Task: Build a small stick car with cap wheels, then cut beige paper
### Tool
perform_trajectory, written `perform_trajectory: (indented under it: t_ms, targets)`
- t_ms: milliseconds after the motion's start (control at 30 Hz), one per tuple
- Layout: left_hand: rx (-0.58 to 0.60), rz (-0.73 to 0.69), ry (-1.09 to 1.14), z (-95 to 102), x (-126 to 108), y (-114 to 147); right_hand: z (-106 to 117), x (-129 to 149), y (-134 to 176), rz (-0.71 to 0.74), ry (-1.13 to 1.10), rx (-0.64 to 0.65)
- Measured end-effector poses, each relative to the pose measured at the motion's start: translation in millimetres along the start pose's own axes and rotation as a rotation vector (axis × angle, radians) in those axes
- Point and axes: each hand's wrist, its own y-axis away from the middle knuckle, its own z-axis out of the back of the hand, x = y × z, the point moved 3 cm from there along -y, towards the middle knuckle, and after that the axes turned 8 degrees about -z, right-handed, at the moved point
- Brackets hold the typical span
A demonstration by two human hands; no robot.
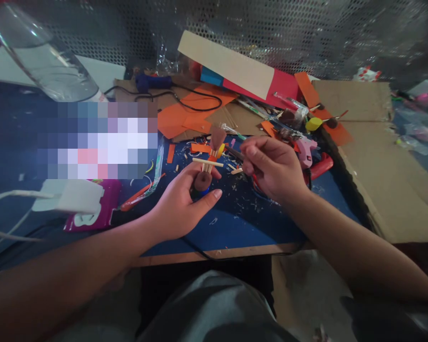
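My left hand [178, 204] is curled around a small craft piece built of short wooden sticks [207, 167], its thumb stretched out beneath. A brown fan-shaped part [218, 137] stands at the upper end, and a round brown part [202, 181] sits at the lower end. One pale stick [207, 162] lies across the middle. Just to the right, my right hand [271, 164] pinches a thin dark pointed tool [234, 153]; its exact kind is unclear. The tool's tip points at the craft piece, close to a small yellow part [220, 151]. I cannot tell whether they touch.
Orange paper [189, 111], scraps and stick offcuts cover the blue tabletop [221, 223]. Behind stand a blue glue gun [153, 82] and a large bottle [53, 61]. A pink glue gun [306, 149] is beyond my right hand. Cardboard [395, 166] lies right, a white charger [78, 195] left.
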Motion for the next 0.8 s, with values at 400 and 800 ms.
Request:
perform_trajectory:
  t_ms: [400,800]
  targets:
    - [-0.115,0.123,0.342,0.0,6.7,1.4,10.2,2.0,1.2,0.132,0.109,-0.124]
    - [-0.183,0.142,0.460,1.7,5.5,4.4,-10.0,3.6,10.2,-0.046,0.111,0.271]
